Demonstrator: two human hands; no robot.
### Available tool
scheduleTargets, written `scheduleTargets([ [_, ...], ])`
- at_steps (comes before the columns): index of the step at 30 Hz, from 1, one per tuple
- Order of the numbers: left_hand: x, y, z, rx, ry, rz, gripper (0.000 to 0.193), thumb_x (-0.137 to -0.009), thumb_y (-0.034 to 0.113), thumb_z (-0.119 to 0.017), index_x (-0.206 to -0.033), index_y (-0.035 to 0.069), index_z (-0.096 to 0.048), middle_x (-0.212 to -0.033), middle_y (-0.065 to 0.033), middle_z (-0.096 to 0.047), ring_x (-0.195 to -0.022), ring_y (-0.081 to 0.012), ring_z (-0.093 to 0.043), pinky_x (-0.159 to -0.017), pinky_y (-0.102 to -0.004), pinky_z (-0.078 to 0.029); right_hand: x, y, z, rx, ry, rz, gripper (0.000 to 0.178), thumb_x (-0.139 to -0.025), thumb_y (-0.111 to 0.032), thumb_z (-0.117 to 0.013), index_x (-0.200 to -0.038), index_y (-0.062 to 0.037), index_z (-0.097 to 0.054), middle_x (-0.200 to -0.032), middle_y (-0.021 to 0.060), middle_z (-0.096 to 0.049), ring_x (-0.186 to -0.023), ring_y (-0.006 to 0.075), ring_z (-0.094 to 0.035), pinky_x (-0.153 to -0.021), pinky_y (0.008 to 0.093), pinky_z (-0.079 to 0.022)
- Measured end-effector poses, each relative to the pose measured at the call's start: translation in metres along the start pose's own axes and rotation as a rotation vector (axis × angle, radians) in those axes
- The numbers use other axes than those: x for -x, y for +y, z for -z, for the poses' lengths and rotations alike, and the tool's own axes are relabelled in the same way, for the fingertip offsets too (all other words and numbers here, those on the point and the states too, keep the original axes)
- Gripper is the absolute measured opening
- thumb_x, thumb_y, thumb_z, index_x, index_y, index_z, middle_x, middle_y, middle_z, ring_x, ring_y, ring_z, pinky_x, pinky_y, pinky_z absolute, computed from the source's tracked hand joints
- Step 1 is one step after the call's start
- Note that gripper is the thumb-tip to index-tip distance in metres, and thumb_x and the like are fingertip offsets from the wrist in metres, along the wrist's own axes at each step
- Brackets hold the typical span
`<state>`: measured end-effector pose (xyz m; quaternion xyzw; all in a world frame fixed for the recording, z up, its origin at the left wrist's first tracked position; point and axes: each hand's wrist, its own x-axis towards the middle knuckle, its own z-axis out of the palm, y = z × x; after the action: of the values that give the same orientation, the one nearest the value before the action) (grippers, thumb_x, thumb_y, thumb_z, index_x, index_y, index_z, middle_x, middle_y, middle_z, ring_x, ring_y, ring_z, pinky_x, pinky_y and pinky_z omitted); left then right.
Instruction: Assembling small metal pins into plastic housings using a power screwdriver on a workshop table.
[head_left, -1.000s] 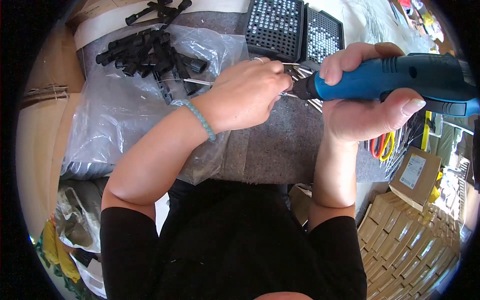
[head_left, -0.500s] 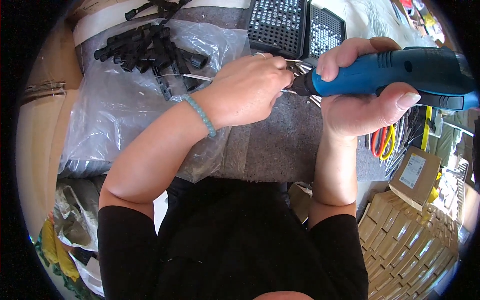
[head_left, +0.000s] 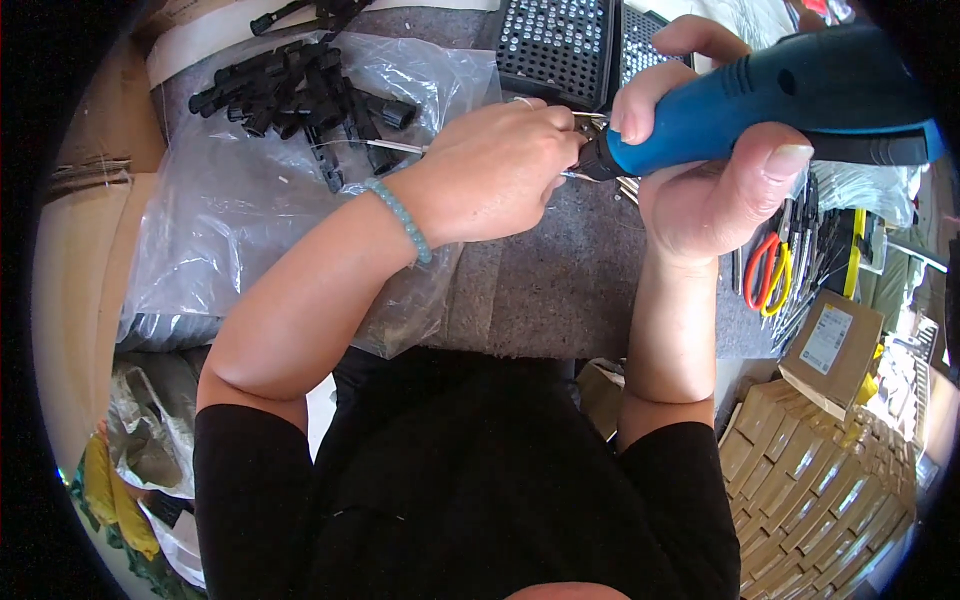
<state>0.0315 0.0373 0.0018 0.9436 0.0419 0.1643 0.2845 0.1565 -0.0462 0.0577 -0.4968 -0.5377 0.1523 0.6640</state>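
Observation:
In my right hand (head_left: 690,190) is a blue power screwdriver (head_left: 740,110), its body lying across the palm and its black front collar pointing left. My left hand (head_left: 500,165), with a pale green bead bracelet (head_left: 402,222) at the wrist, is closed right at that collar. A thin silver rod (head_left: 395,146) with a fine wire at its end sticks out to the left from under this hand. The fingers hide the tool's tip and whatever meets it. Several thin metal pieces (head_left: 627,187) lie beneath the collar.
A pile of black tubular parts (head_left: 300,90) rests on a clear plastic bag (head_left: 230,220) at the left. Black trays (head_left: 548,75) with rows of holes hold small silver pieces. Red-and-yellow-handled pliers (head_left: 762,272) and thin metal tools lie right. Cardboard boxes (head_left: 825,340) stand lower right.
The screwdriver's back end has swung upward and away, with its collar slightly further left. My right hand has tilted with it. My left hand has hardly moved.

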Motion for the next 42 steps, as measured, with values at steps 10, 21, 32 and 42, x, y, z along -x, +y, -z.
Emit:
scheduleTargets([
  [10, -0.001, 0.0, 0.0, -0.001, -0.019, -0.02, 0.009, -0.075, 0.003, -0.059, -0.08, -0.002, -0.064, -0.089, -0.0131, -0.06, -0.092, -0.0305, -0.058, -0.079, -0.0407, -0.049, 0.003, 0.019, 0.018, -0.223, -0.082, 0.045, 0.094, -0.079, -0.077, -0.042, -0.143, -0.0126, -0.019, -0.091, 0.0172, -0.058, -0.058, 0.0164, -0.056, -0.049, 0.0263, -0.043],
  [21, -0.002, 0.003, 0.004, -0.021, -0.062, 0.018, 0.01, -0.074, 0.004, -0.06, -0.081, -0.002, -0.064, -0.091, -0.0127, -0.06, -0.092, -0.0303, -0.058, -0.079, -0.0406, -0.05, 0.003, 0.019, 0.01, -0.356, -0.079, 0.107, 0.093, -0.075, -0.081, -0.042, -0.126, -0.0027, -0.039, -0.077, 0.0104, -0.056, -0.054, 0.0155, -0.054, -0.049, 0.027, -0.046],
  [32, -0.002, -0.002, -0.003, 0.003, 0.006, -0.006, 0.011, -0.075, 0.005, -0.058, -0.083, -0.001, -0.064, -0.092, -0.0123, -0.061, -0.092, -0.0317, -0.058, -0.078, -0.0412, -0.05, 0.008, 0.023, 0.012, -0.344, -0.054, 0.073, 0.089, -0.069, -0.086, -0.04, -0.103, -0.004, -0.047, -0.072, 0.0094, -0.053, -0.052, 0.0174, -0.053, -0.048, 0.0276, -0.046],
  [42, -0.002, -0.003, 0.0, 0.041, -0.107, 0.019, 0.021, -0.076, 0.003, -0.063, -0.096, 0.002, -0.059, -0.097, -0.0119, -0.058, -0.094, -0.0326, -0.057, -0.082, -0.0418, -0.048, 0.009, 0.003, -0.005, -0.44, 0.065, -0.038, 0.07, -0.073, -0.06, -0.07, -0.104, -0.0021, -0.047, -0.068, 0.0113, -0.057, -0.051, 0.0163, -0.054, -0.046, 0.0258, -0.044],
])
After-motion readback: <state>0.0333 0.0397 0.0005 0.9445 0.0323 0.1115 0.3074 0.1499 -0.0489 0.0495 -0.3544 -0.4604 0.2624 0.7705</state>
